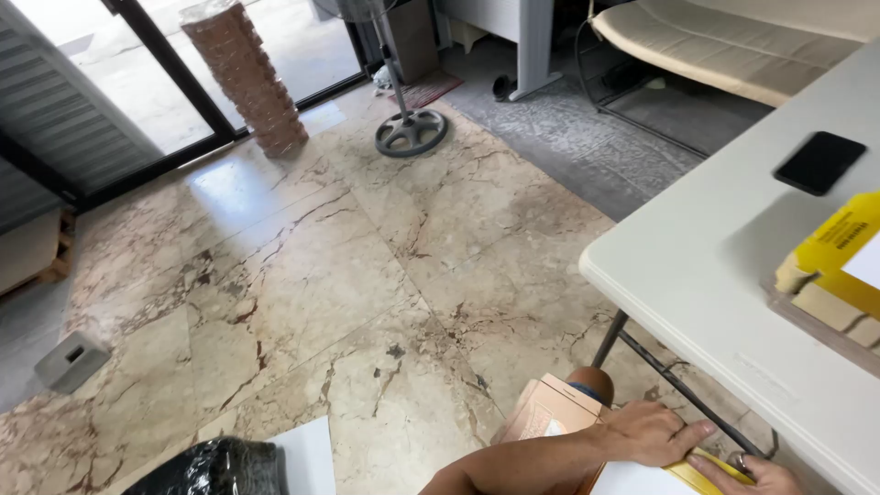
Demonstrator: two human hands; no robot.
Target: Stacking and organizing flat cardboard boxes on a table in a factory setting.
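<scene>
Marbled beige stone, veined brown and polished to a sheen, covers the floor [302, 275], meeting a patch of grey speckled tile near a fan's round wheel-shaped base [411, 133] and a tall wrapped stack of brick-coloured blocks [246, 78] by the glass door. A smooth white bench [724, 275] with a rounded corner and dark metal legs fills the right side, carrying a flat black phone [819, 162] and a yellow carton [839, 252] atop a tan cardboard box. At the bottom edge, low beside the bench, the left hand [653, 432] lies flat and open, fingers pressed together on a thin yellow-edged package [674, 475] with a white label, which rests over a pale brown cardboard box [548, 412]. The right hand [765, 475], only partly in frame, touches the package's yellow edge with a fingertip; its grip cannot be told.
</scene>
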